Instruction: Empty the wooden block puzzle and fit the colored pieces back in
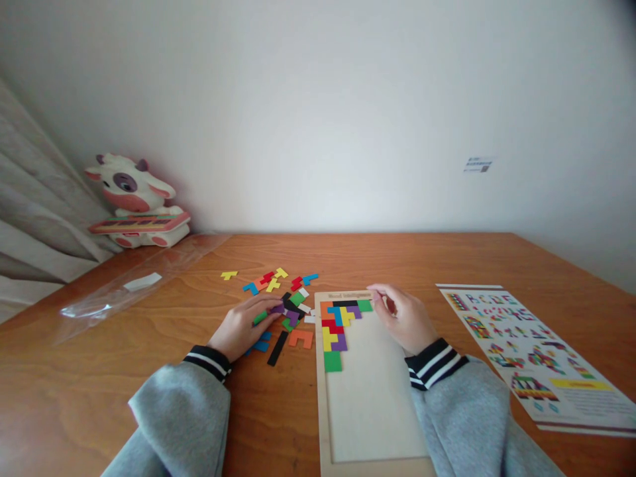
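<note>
My left hand point(243, 324) lies palm down over the left side of a pile of flat coloured puzzle pieces. Its fingers are stretched out and parted, with a green piece point(260, 317) between them and a purple piece point(277, 309) at the fingertips. On the upper right of the wooden puzzle board point(322, 411) rests my right hand point(405, 318), its fingers curled together near the top rim. Whatever may be inside them is hidden. Orange, black, red, yellow, purple, blue and green pieces sit along the board's top left; a green square point(332, 362) is the lowest.
Right of the board lies a printed pattern sheet point(531, 358). A clear plastic bag point(173, 265) is spread at the back left, before a cow-shaped toy keyboard point(139, 205). Loose pieces, among them an orange one point(301, 339) and a black bar point(277, 348), lie beside the board.
</note>
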The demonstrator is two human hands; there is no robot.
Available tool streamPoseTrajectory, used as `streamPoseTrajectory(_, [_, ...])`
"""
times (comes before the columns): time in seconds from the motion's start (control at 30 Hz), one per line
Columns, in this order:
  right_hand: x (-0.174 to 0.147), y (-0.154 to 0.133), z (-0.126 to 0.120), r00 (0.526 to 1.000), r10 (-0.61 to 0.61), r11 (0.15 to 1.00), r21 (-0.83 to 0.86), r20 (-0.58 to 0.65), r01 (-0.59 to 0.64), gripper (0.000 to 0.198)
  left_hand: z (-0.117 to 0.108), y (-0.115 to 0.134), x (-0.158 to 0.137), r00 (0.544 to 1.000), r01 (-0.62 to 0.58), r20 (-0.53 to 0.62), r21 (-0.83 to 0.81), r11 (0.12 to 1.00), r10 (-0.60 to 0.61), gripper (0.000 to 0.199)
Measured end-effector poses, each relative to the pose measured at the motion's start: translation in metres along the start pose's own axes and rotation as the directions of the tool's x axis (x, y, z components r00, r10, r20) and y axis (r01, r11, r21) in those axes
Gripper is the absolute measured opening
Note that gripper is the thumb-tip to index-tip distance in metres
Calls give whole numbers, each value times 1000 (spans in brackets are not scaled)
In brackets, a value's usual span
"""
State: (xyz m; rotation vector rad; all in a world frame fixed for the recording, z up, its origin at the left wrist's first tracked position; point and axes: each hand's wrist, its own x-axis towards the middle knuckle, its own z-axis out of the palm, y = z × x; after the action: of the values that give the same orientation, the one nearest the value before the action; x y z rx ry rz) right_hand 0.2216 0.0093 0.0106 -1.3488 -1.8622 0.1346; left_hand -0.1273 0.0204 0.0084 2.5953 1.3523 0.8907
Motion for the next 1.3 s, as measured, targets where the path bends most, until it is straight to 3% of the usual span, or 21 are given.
streamPoseTrajectory(0.33, [1,3,-2,995,-104,993,-61,-9,103,24,2,13,0,998,-2,-69,2,1000,2,30])
streamPoseTrajectory(0.6, [1,-4,-2,985,-173,984,-31,13,174,23,9,42,10,974,-136,-194,-83,987,117,14])
streamPoseTrajectory(0.77, [-1,-25,-2,964,-235,966,139,126,217,21,15,69,12,962,-194,-222,-164,967,156,11])
streamPoseTrajectory(0.9, [-7,-37,4,916,-304,935,268,263,233,15,20,84,11,944,-289,-221,-189,938,246,11])
streamPoseTrajectory(1.0, [-11,-42,10,895,-313,925,315,318,212,18,23,90,11,933,-326,-229,-217,920,276,11])
streamPoseTrajectory(1.1, [-11,-45,13,904,-274,927,341,329,157,20,24,92,11,928,-339,-247,-255,906,278,11])
streamPoseTrajectory(1.3, [-8,-48,7,898,-88,918,385,430,-94,22,27,91,11,948,-288,-218,-295,911,230,11])
